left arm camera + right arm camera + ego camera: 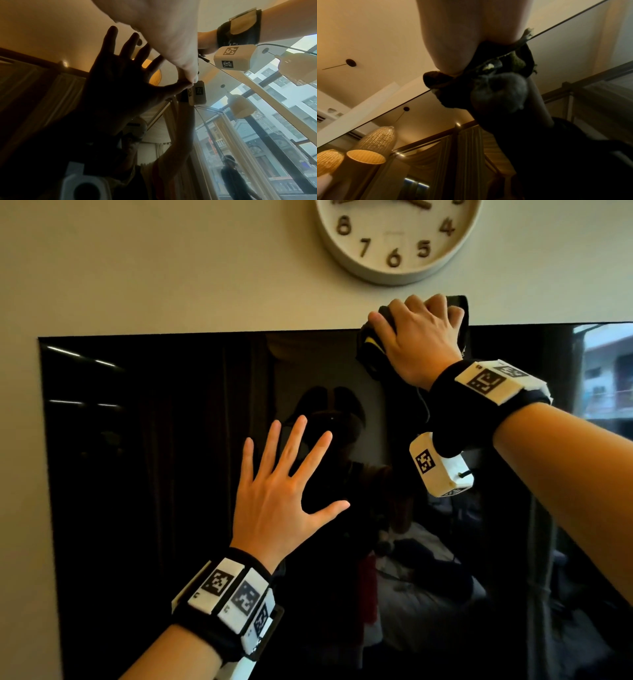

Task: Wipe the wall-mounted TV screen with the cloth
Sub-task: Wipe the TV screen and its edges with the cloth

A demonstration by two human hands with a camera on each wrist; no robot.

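Observation:
The black wall-mounted TV screen [154, 474] fills most of the head view, dark and glossy. My right hand [419, 337] grips a dark cloth [368, 350] with a yellow patch and presses it against the screen's top edge, just below the clock. In the right wrist view the bunched cloth [520, 59] lies across the TV's top edge [388, 115] under my palm. My left hand [284, 477] lies flat on the screen near its middle, fingers spread and straight. The left wrist view shows my left thumb [187, 73] touching the glass beside its own dark reflection.
A round cream wall clock [397, 237] hangs right above the TV's top edge. A beige wall [137, 268] surrounds the screen. The glass mirrors woven pendant lamps [373, 146], curtains and a bright window [606, 371] on the right.

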